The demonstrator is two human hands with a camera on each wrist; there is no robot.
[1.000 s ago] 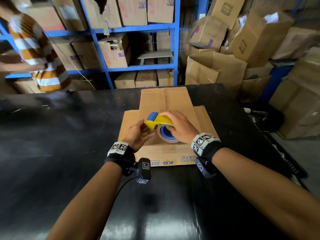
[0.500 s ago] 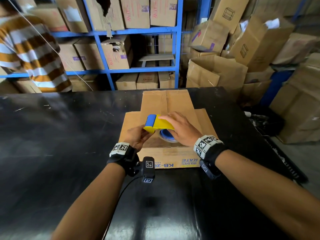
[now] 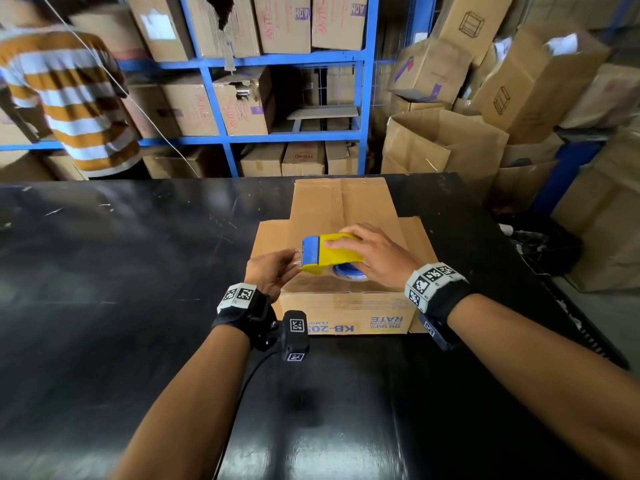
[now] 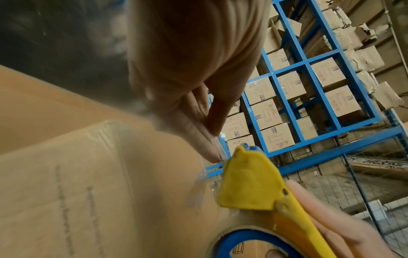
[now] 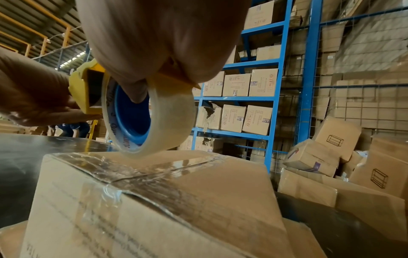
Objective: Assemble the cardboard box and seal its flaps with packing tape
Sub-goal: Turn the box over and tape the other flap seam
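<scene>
Tape dispenser [image 3: 330, 252] has risen off box [image 3: 346, 306], left hand [image 3: 273, 273] now pinching tape.

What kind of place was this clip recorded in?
Most likely a warehouse or packing area. Blue racks hold rows of cartons, loose boxes are heaped on the right, and the hands work a tape dispenser over a carton on a black table.

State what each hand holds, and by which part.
Right hand grips the tape dispenser by its yellow body, thumb in the roll's blue core. Left hand pinches the tape's free end.
</scene>
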